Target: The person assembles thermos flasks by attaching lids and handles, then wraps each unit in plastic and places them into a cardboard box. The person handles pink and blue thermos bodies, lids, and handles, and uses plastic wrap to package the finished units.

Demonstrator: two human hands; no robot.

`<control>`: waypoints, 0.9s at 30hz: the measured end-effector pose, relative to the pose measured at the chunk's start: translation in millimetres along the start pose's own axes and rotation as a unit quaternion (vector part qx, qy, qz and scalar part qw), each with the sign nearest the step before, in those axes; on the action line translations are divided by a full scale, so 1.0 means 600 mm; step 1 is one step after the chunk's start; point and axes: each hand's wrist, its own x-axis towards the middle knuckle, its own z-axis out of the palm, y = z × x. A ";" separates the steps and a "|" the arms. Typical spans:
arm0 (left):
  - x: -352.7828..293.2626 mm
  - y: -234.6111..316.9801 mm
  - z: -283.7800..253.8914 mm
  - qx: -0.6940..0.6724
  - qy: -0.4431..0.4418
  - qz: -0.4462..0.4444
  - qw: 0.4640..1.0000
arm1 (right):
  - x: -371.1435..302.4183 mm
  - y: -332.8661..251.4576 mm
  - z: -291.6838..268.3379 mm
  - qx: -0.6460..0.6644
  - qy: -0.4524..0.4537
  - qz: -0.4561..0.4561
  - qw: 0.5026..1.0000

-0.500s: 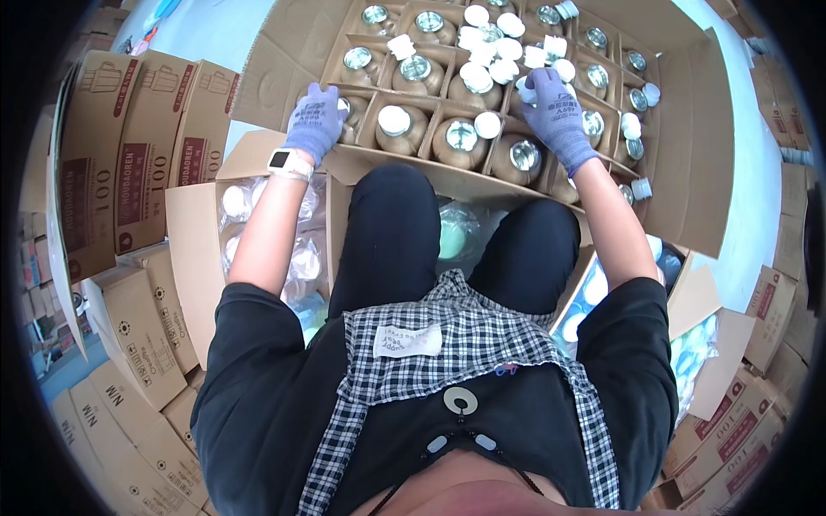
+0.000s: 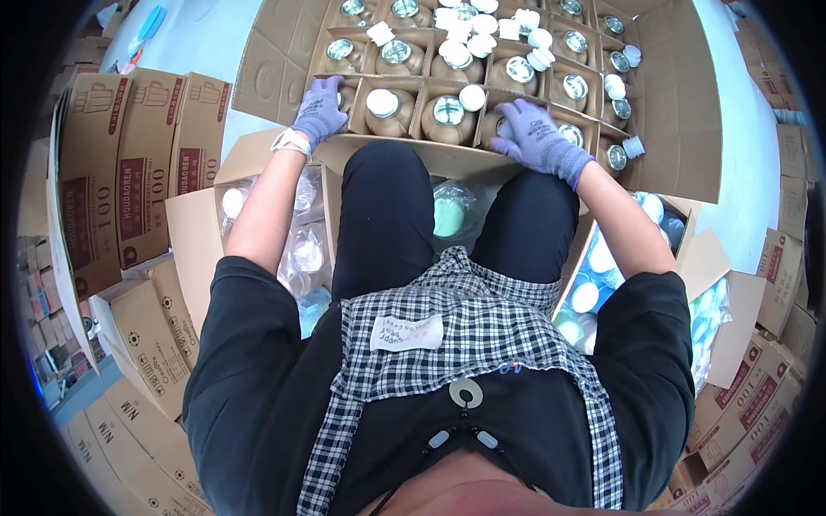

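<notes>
A large open carton (image 2: 482, 163) with cardboard dividers holds clear jars in rows. My left hand (image 2: 320, 112), in a grey-purple glove, is at the front left corner cell, fingers and thumb curved round the top of a jar (image 2: 346, 96) that it partly hides. My right hand (image 2: 540, 138), gloved alike, reaches into a front-row cell, its fingers and thumb on either side of the mouth of another jar (image 2: 490, 131). Whether a cap is under it is hidden. Between the hands stand a white-capped jar (image 2: 384, 105) and a jar with a silvery mouth (image 2: 448, 110).
Loose white caps (image 2: 469, 26) lie in a pile over the rear jars. An open box of plastic-wrapped items (image 2: 305, 254) stands left of my legs, another with blue and white items (image 2: 594, 279) right. Stacked brown cartons (image 2: 142, 163) line the left.
My right hand has come from the cap pile toward me and down to a front-row jar. My left hand stays at the corner cell. The whole view has shifted slightly.
</notes>
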 end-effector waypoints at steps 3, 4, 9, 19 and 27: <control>-0.010 0.013 -0.001 -0.032 0.083 0.011 0.996 | -0.006 -0.022 0.003 -0.038 -0.022 -0.061 0.997; -0.014 0.047 -0.014 -0.060 0.110 0.066 0.990 | -0.005 -0.017 0.006 -0.043 -0.028 -0.040 0.998; -0.025 0.161 -0.036 -0.086 0.017 0.195 0.977 | 0.006 -0.052 0.028 -0.131 -0.088 0.052 0.986; 0.045 0.144 -0.015 -0.032 -0.159 0.242 0.957 | 0.108 -0.085 -0.008 -0.192 0.106 -0.006 0.976; 0.110 0.134 -0.084 -0.177 0.106 0.062 0.976 | 0.100 -0.133 0.010 -0.047 0.156 -0.001 0.987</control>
